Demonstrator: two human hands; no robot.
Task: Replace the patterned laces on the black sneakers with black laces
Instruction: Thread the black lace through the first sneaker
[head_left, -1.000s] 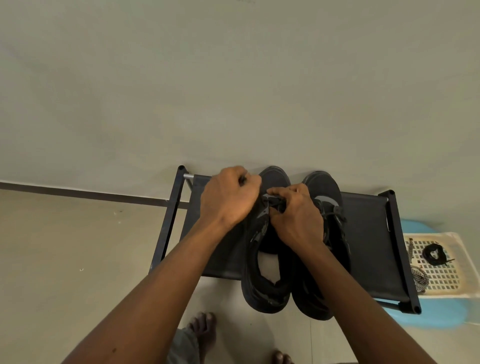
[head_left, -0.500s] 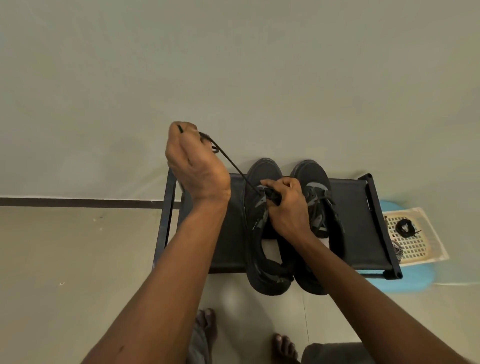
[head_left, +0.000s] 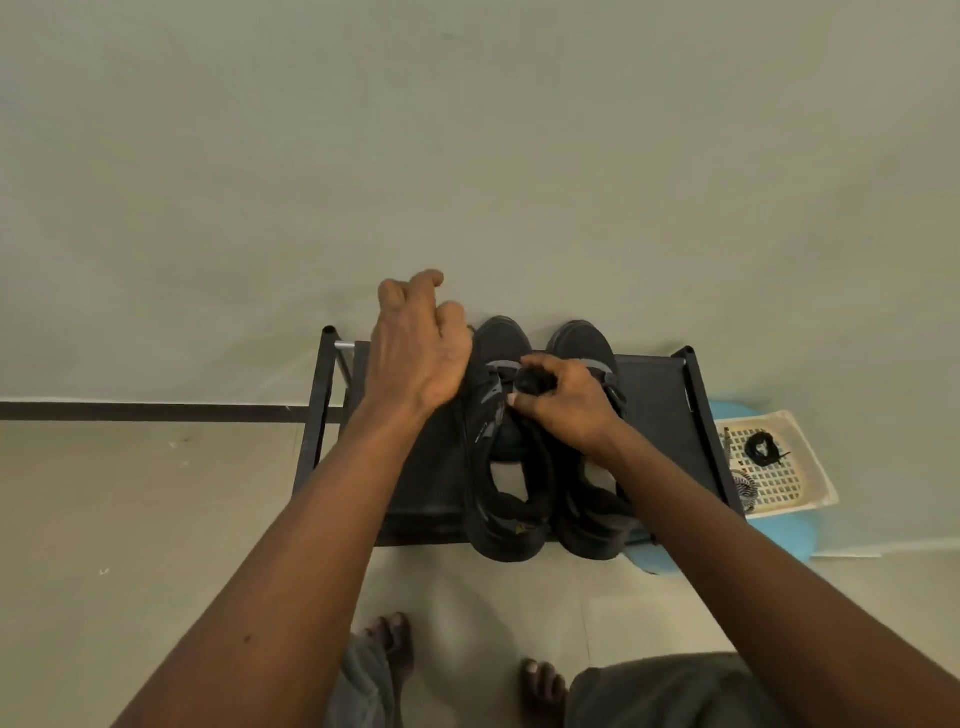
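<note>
Plain wall (head_left: 467, 130) behind low rack (head_left: 660, 405) holding 2 black sneakers (head_left: 582, 343). Right hand (head_left: 569, 405) pinches black lace (head_left: 532, 384) at left sneaker (head_left: 488, 431) eyelets, likely anchoring it. Left hand (head_left: 415, 353) raised beside toe, fingers curled; cannot tell if gripping lace. Spare lace coil (head_left: 761, 449) waits in basket (head_left: 810, 467).

Passable over bare rack shelf (head_left: 665, 405) either side of the sneakers (head_left: 506, 519); blocked behind by the wall (head_left: 467, 156).
</note>
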